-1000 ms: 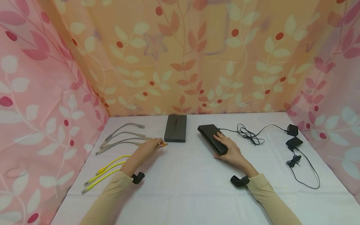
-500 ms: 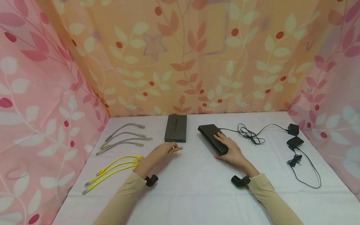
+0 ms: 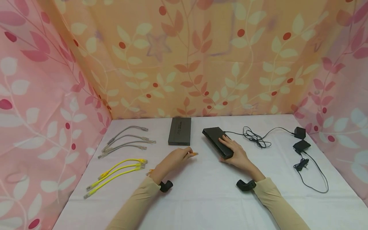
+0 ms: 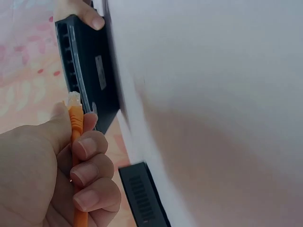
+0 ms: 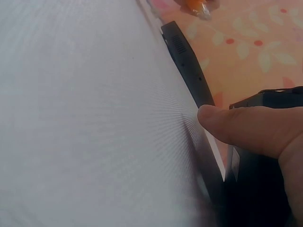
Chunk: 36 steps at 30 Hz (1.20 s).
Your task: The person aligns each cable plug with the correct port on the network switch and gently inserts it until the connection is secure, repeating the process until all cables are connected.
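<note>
Nearest, toward the left edge of the tabletop (image 3: 195, 204), lie three yellow Ethernet cables (image 3: 110, 180), light and bendy by the look of them. Farther in, the left hand (image 3: 173, 158) pinches an orange Ethernet cable (image 4: 76, 116) between thumb and fingers, just behind its clear plug. The cord should flex easily; the plug is probably stiff and a little fragile, so the moulded boot suits the grip best.

Right of the tabletop's middle, the right hand (image 3: 237, 155) holds a black network switch (image 3: 216, 139) by its near end, thumb beneath, fingers across the top. It tilts, its ports (image 4: 69, 52) facing left; it looks rigid, fairly light and smooth, so its end is a sensible hold.

No box or tray shows; the ports are the sockets seen, and the visible ones look unfilled.

Toward the right edge lie two black power adapters (image 3: 302, 145), the farther corded to the switch. Three grey Ethernet cables (image 3: 143, 128) lie far left; a grey network switch (image 3: 180, 131) lies by the far edge.
</note>
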### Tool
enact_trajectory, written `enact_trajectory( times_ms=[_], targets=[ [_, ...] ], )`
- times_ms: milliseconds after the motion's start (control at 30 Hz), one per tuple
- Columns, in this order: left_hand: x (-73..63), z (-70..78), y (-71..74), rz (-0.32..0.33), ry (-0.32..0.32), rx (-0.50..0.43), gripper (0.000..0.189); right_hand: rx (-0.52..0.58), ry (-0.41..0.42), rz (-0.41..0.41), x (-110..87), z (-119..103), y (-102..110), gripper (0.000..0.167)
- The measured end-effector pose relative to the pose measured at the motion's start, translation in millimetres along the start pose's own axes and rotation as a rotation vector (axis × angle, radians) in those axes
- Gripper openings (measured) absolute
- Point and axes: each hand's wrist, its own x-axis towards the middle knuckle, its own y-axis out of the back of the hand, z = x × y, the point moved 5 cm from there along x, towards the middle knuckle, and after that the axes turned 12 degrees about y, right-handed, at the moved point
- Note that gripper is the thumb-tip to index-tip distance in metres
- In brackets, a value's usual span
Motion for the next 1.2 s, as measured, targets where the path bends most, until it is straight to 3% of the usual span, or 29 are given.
enact_trajectory(
  times_ms=[233, 700, 1200],
  targets=[
    [6.9, 16.1, -9.4, 0.005, -0.026, -0.017, 0.021, -0.009, -0.001, -0.001, 0.3, 0.1, 0.7, 0.089],
    [22.1, 48.9, -25.7, -0.049, -0.033, -0.086, 0.021, -0.036, 0.022, 0.008, 0.8, -1.3, 0.8, 0.088],
    [29.3, 76.2, -29.1, -0.039, -0.032, -0.099, 0.033, -0.044, 0.026, 0.014, 0.5, -1.5, 0.4, 0.087]
  ],
)
